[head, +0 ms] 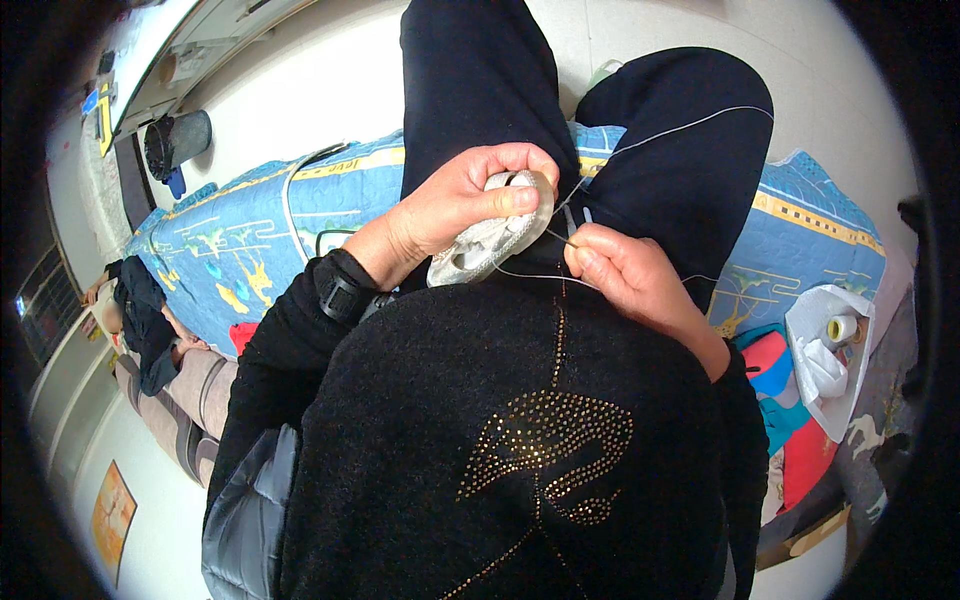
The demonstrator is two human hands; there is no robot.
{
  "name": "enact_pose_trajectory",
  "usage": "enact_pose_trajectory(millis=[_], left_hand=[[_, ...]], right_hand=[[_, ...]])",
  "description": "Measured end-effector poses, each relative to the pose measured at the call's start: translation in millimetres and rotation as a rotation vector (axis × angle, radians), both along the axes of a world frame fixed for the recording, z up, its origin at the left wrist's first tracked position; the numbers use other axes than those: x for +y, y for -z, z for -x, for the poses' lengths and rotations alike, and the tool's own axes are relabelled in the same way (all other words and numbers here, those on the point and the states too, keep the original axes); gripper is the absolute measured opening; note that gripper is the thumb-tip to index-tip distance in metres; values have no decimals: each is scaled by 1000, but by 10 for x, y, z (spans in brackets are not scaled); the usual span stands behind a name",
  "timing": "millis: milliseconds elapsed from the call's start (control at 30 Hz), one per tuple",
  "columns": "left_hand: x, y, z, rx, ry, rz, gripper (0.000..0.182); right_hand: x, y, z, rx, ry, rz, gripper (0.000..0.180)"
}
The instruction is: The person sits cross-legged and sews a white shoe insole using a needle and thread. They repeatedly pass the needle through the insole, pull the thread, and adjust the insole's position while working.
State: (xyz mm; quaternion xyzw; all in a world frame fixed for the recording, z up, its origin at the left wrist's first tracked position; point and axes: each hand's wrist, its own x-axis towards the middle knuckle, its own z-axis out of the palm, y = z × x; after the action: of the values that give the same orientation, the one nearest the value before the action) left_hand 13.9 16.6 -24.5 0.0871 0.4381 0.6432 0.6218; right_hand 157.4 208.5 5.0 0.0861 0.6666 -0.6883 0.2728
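Note:
My left hand [487,191] grips a small white shoe [491,236] above my lap, thumb pressed on its upper and its pale sole turned to the right. Pinched between the thumb and fingers of my right hand [626,266] is a thin, dark needle-like tool [561,238], whose tip meets the sole's edge or stops just short of it; I cannot tell which. White thread [536,276] runs from the shoe's opening toward my right hand. Another length of thread [667,135] stretches from near the sole across my dark trouser leg.
I sit on a blue patterned quilted cover [225,232]. At right lies a white bag [806,375] holding a thread or tape roll [841,328], beside colourful fabric [772,397]. Another person [142,322] is at far left. A dark bin [180,139] stands on the pale floor.

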Motion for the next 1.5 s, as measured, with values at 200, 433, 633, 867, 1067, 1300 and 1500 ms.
enact_pose_trajectory(millis=[200,433,633,867,1067,1300,1500], left_hand=[[33,-7,50,-218,80,-57,33],[87,-93,204,-140,255,1,46],[104,-142,331,192,298,8,53],[38,-297,247,981,276,16,56],[2,-319,115,996,169,86,44],[-50,-154,91,832,159,61,41],[-63,53,69,594,183,33,39]], right_hand=[[15,-7,32,37,-56,11,19],[-2,-34,68,166,-73,-66,13],[-42,-62,139,145,-51,-76,9],[-80,-62,164,93,11,-54,9],[-71,-70,164,11,-47,-6,13],[-122,1,116,62,-16,-39,15],[-155,68,72,35,4,-32,18]])
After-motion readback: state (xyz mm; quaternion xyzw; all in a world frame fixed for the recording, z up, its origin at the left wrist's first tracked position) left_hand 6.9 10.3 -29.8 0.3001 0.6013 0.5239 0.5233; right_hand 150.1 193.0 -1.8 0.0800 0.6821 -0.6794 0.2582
